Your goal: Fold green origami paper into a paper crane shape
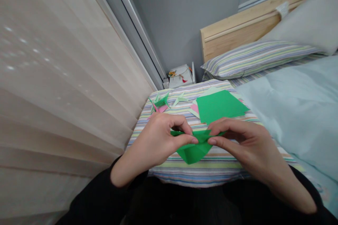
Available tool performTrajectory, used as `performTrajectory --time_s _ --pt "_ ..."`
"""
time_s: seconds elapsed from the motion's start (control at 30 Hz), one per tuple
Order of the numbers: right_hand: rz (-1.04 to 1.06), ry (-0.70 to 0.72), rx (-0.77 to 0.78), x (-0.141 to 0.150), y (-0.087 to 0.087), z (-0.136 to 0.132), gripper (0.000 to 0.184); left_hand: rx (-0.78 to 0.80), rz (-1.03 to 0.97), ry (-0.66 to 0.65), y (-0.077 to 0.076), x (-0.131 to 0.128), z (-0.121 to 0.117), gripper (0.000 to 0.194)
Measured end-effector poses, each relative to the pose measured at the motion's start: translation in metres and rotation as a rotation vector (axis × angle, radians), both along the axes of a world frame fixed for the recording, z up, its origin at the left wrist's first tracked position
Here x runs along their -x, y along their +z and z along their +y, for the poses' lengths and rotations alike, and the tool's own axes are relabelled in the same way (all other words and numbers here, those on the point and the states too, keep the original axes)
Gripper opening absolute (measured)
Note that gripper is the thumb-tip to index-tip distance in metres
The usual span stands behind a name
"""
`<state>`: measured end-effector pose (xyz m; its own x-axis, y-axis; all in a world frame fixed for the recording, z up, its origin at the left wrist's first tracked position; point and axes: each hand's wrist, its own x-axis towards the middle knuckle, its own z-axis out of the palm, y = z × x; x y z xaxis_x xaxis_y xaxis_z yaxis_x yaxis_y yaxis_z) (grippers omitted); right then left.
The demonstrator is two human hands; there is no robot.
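Note:
Between my hands is a partly folded sheet of green origami paper [194,153], its lower part hanging toward me in a point. My left hand [163,135] pinches its left side, thumb in front and fingers behind. On the other side, my right hand [241,139] pinches the paper with thumb and fingertips close to the left thumb. The fingers cover part of the upper edge. Just beyond lies a stack of paper [221,105], green on top with pink and pale green corners sticking out.
Folded paper stars, green and pink [161,102] and pale green [181,99], sit at the far left of the striped cloth [185,174]. A curtain [66,77] hangs on the left. A bed with a pale blue quilt [295,102] flanks the right, and a white box [182,75] stands behind.

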<state>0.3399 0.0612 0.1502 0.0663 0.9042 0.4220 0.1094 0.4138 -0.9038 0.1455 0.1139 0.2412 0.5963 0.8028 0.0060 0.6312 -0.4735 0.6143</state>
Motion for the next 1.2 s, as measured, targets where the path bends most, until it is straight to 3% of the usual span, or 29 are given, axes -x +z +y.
performTrajectory --time_s 0.23,0.77,1.0,1.2 --pt "0.163 -0.029 0.123 0.008 -0.003 -0.006 0.023 0.031 -0.019 0.0 0.002 -0.002 -0.007 0.017" --pt "0.46 -0.055 0.178 0.012 -0.002 -0.008 0.042 0.103 -0.17 0.017 -0.002 -0.007 -0.008 0.017" --pt "0.415 -0.121 0.14 0.012 -0.003 -0.009 0.035 0.039 -0.221 0.033 -0.002 -0.007 -0.013 0.014" --pt "0.387 0.012 0.131 0.009 -0.004 -0.009 0.031 0.089 -0.248 0.01 0.002 -0.004 -0.014 0.017"
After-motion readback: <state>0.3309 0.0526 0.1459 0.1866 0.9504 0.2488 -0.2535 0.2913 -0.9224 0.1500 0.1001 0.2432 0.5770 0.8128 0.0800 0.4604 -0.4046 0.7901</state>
